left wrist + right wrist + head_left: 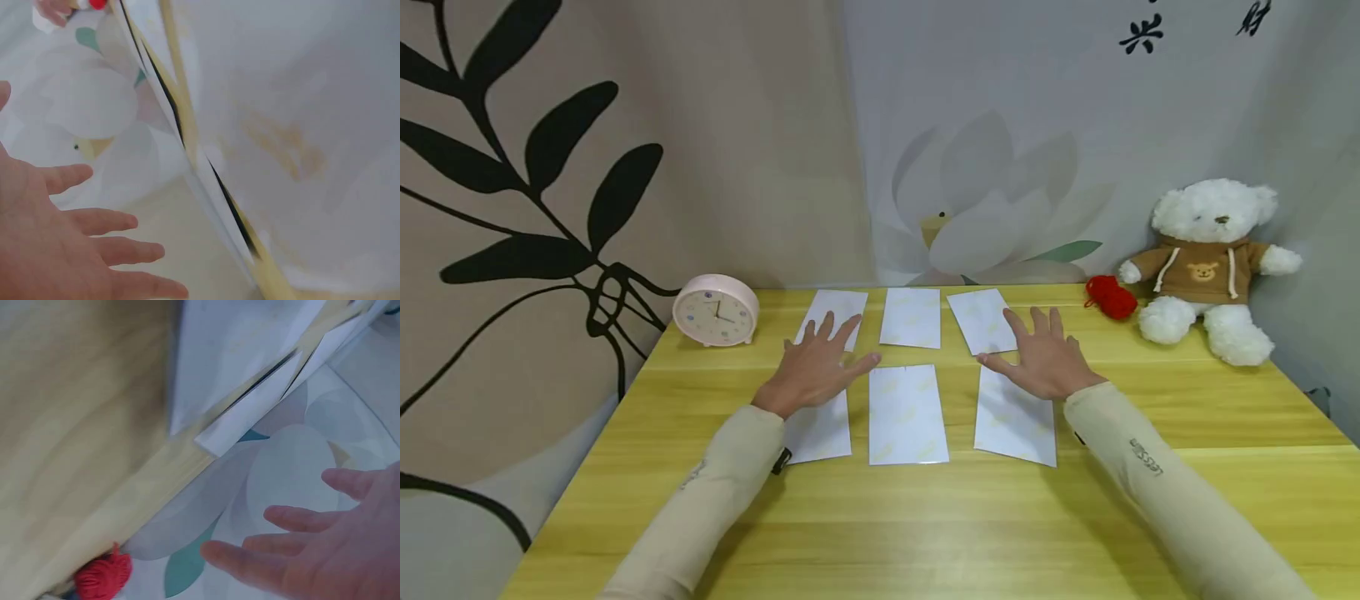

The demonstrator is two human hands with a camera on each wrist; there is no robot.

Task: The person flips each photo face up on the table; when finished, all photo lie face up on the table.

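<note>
Several white rectangular cards [909, 417] with faint yellowish marks lie on the table in two rows. My left hand [815, 367], fingers spread, hovers over the left pair and partly hides both cards. Over the right pair is my right hand [1041, 357], also spread, covering parts of the far card [982, 321] and the near card [1015, 417]. Both wrist views show straight fingers with nothing held: the left hand [69, 244] and the right hand [319, 531] appear apart from the cards. The far middle card [911, 318] is fully visible between the hands.
A pink round clock [716, 310] stands at the table's back left. At the back right a white teddy bear [1213, 267] in a brown hoodie sits beside a red ball of yarn [1111, 297]. A printed curtain [760, 142] hangs behind the wooden table [880, 533].
</note>
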